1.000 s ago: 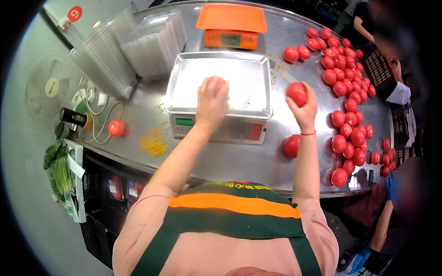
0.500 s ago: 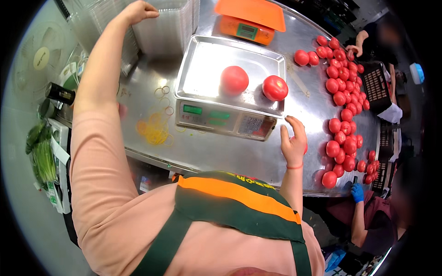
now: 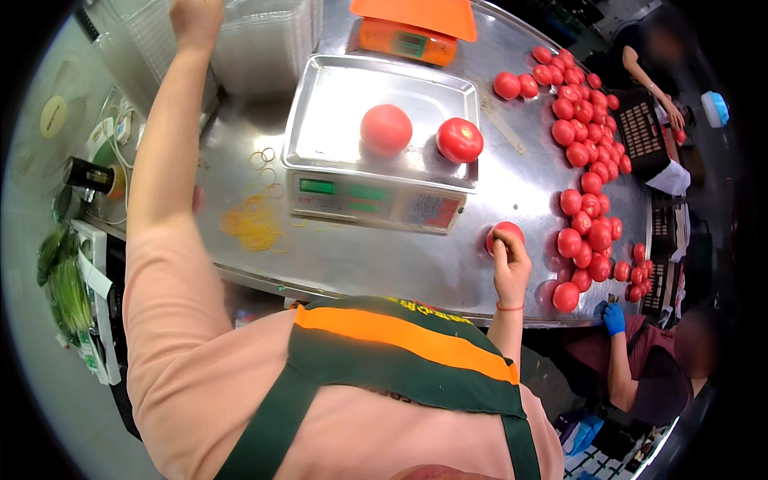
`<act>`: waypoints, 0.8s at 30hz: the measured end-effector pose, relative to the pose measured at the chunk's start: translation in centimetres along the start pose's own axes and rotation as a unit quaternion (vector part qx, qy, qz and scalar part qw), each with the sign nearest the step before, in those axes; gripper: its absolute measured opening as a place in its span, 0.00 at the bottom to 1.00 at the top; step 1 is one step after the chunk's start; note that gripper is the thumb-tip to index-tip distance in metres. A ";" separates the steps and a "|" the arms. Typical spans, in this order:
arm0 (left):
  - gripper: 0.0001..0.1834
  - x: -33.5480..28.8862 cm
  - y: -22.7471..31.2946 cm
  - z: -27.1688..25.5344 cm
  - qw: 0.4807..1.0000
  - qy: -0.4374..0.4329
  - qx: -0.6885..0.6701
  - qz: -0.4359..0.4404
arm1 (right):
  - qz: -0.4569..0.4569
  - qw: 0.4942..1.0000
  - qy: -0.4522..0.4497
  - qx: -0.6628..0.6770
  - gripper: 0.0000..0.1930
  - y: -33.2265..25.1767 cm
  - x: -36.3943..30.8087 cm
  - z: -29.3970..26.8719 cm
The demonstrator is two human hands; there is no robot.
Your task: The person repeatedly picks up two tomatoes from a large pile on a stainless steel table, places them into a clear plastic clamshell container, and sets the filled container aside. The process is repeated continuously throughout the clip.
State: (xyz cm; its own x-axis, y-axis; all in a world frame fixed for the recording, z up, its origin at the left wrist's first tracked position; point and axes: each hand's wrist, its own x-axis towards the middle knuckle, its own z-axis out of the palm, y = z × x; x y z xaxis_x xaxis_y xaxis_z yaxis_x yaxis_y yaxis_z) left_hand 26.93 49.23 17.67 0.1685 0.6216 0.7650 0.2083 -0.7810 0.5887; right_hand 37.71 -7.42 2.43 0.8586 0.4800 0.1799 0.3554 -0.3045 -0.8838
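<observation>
My right hand [image 3: 512,268] is over a red tomato [image 3: 504,234] on the steel table, right of the weighing scale. Its thumb and fingers are curled together against the tomato; whether they grip it or something small on it cannot be made out. My left hand [image 3: 196,22] is raised at the upper edge, beside stacks of clear plastic boxes [image 3: 264,52]; its fingers are largely hidden. On the silver scale [image 3: 380,200], a metal tray [image 3: 328,120] bears a paler smooth tomato [image 3: 386,130] and a redder tomato [image 3: 459,140].
An orange scale [image 3: 416,40] stands behind the tray. Many tomatoes [image 3: 588,200] lie along the table's right side. Yellow rubber bands [image 3: 250,224] lie near the front left. Dark crates [image 3: 644,132] and two people are at the right, one wearing a blue glove [image 3: 614,318].
My right hand has moved onto the tomato beside the scale, and its fingers have closed. My left hand has moved farther up and left. The person at far right has moved a hand toward the crate.
</observation>
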 end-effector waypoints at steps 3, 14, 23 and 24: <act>0.10 -10.5 9.2 -2.1 0.939 -0.178 -0.049 0.292 | -0.013 0.998 0.007 -0.055 0.08 0.3 1.2 -0.2; 0.16 -29.9 16.2 -5.0 0.794 -0.497 -0.264 0.230 | -0.138 0.990 -0.013 -0.023 0.21 -4.1 12.9 5.5; 0.36 -22.2 14.3 6.7 0.861 -0.489 0.140 -0.022 | -0.021 0.996 -0.075 -0.038 0.40 -5.0 14.7 8.4; 0.38 -21.5 13.4 7.3 0.864 -0.494 0.073 -0.072 | 0.014 0.995 -0.080 0.064 0.40 -5.2 14.3 7.7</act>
State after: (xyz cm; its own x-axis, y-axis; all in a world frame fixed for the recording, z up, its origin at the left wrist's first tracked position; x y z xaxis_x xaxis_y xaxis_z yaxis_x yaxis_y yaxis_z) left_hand 33.16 25.81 7.21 0.8552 0.5160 0.0488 0.4026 -0.7206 0.5645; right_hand 45.33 7.34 6.23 0.7944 0.6003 0.0931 0.2740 -0.2173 -0.9369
